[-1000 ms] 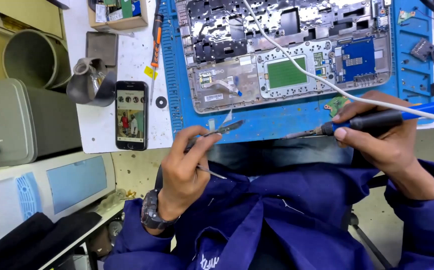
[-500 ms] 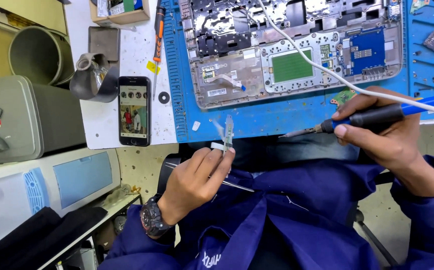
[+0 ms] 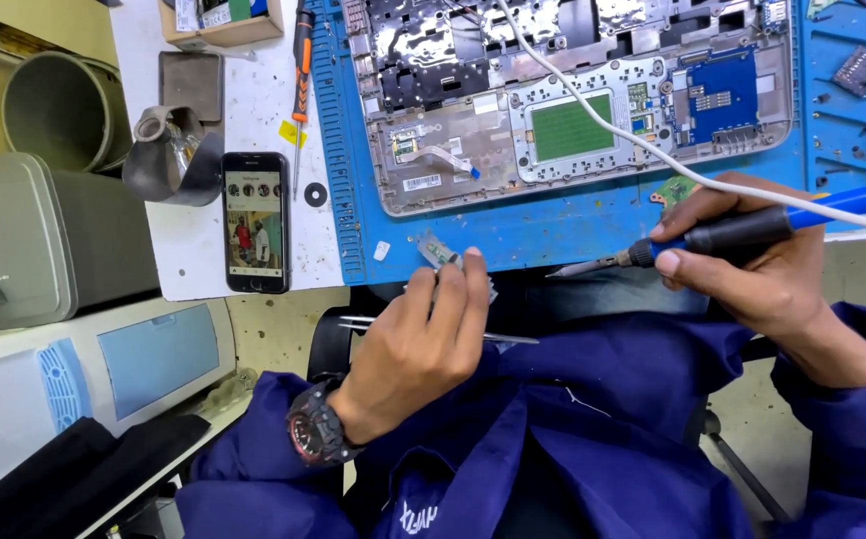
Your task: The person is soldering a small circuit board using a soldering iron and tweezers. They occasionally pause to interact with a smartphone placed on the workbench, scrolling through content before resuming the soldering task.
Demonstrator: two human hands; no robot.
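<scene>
Soldering job on an opened laptop, tools lifted off the board.

Right hand (image 3: 762, 269) has its fingers wrapped round the soldering iron (image 3: 722, 235), tip pointing left over the mat's (image 3: 553, 235) near edge. Left hand (image 3: 423, 344) pinches tweezers (image 3: 433, 329) and a small ribbon part (image 3: 443, 255) at that edge. Laptop (image 3: 573, 110) lies farther back on the mat; phone (image 3: 256, 222) sits left on the worktop (image 3: 193, 250). Likely stage: readying the part. Bringing tip and part together would need a steady hold.

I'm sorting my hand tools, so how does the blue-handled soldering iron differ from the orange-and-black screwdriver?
The blue-handled soldering iron is gripped in the right hand, while the orange-and-black screwdriver lies untouched on the white table. The iron trails a white cord; the screwdriver has none. The iron lies nearly level, the screwdriver points toward the person. Both have slim metal tips.
</scene>
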